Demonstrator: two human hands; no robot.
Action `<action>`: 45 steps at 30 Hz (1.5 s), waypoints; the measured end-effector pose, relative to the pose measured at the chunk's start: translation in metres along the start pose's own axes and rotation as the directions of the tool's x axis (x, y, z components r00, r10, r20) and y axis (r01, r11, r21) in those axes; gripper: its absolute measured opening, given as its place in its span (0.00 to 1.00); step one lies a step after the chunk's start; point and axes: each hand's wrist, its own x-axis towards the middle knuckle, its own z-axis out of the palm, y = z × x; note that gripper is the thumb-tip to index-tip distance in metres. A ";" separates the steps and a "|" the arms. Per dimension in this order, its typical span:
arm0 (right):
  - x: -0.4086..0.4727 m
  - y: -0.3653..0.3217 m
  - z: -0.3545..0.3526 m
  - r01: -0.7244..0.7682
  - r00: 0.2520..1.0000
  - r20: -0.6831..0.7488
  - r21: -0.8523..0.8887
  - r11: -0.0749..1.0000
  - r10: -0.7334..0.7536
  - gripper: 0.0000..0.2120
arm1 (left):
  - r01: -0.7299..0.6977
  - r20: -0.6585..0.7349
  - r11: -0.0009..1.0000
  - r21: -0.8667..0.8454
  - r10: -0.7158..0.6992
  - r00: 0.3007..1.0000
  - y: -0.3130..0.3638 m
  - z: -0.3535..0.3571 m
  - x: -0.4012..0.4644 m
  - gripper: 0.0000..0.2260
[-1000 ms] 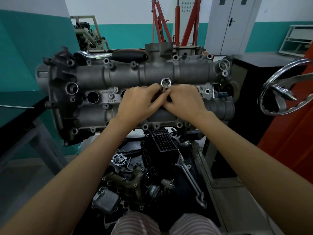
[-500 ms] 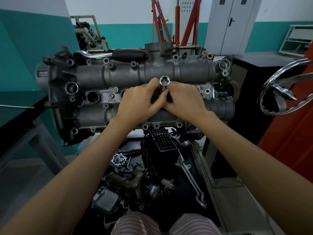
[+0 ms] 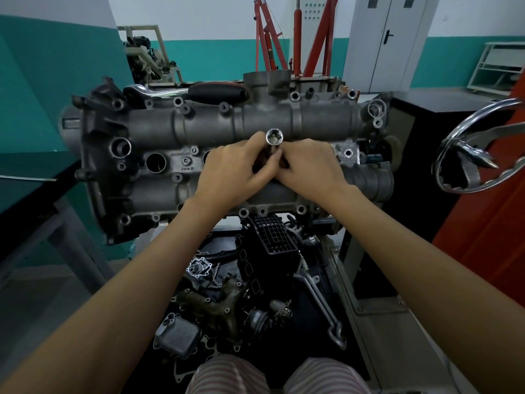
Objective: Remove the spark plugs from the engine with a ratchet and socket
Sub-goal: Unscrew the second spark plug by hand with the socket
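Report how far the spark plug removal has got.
Done: one plug well on the left looks empty. In hand: the left hand and right hand hold the long socket over a middle well. Left: the ratchet lies unused on the engine; other wells are hidden.

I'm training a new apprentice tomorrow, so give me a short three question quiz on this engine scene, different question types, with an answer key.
1. True or false: the chrome ratchet with the black handle is attached to the long chrome socket.
2. Multiple choice: who holds the socket? A) left hand only B) right hand only C) both hands
3. Fill in: the open round spark plug well lies to the ____ of the hands in the head view.

Key: 1 false, the ratchet lies on the far edge of the grey cast metal engine cover. 2 C. 3 left.
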 end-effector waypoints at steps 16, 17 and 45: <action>0.000 -0.001 0.000 0.010 1.000 -0.022 0.049 0.999 -0.009 0.17 | 0.016 0.016 1.000 -0.014 -0.016 1.000 -0.004 0.001 0.002 0.18; 0.000 -0.001 0.000 -0.004 1.000 -0.014 0.045 0.999 0.004 0.17 | 0.024 0.029 0.999 -0.028 -0.023 0.999 -0.004 0.001 0.002 0.19; 0.001 -0.001 0.000 0.000 1.000 0.002 0.025 1.000 0.000 0.16 | -0.007 0.001 1.000 0.002 0.007 1.000 -0.002 0.001 0.002 0.18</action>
